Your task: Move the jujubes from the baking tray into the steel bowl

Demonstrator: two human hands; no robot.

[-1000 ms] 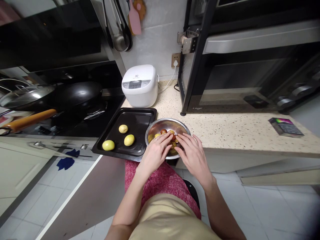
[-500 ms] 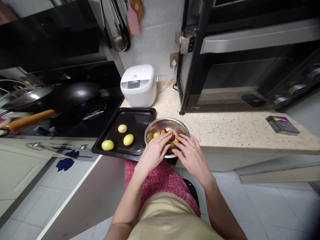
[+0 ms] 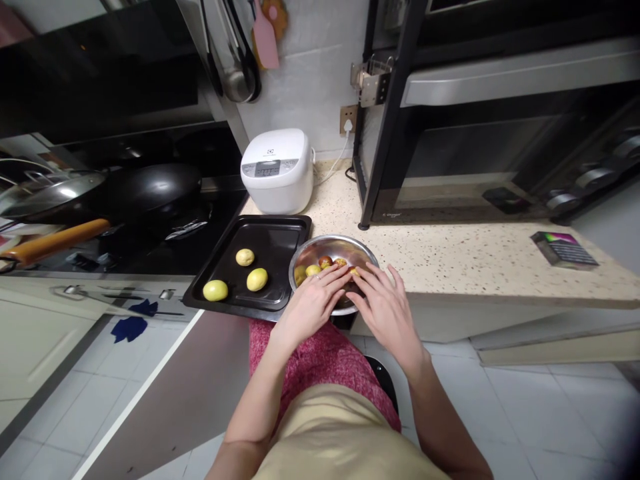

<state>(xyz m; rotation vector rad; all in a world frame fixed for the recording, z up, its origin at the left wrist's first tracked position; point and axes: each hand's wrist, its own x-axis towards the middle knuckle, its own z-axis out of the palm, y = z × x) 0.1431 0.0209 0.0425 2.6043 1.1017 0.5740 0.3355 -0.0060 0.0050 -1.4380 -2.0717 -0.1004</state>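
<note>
A round stainless-steel bowl (image 3: 334, 243) stands at the counter's front edge, with yellow and reddish-brown fruits inside. My left hand (image 3: 316, 301) lies over the bowl's front left part, its fingers stretched towards the middle. From the right, my right hand (image 3: 385, 312) reaches over the rim with fingers spread, its tips close to the left ones. Both hands cover some of the fruit, and their fingertips may touch it. Beside the bowl is a black baking tray (image 3: 267, 243) that carries three yellow-green oval fruits (image 3: 257, 280).
A white rice cooker (image 3: 277, 172) stands behind the tray. To the right are a black oven (image 3: 460, 153) and a small dark box (image 3: 564, 250). At left, a wok (image 3: 157, 187) and a lidded pan with a wooden handle (image 3: 60, 242) sit on the stove.
My right hand's fingers have lifted and spread slightly more. The hands otherwise keep their place over the bowl, and the fruits on the tray have not moved.
</note>
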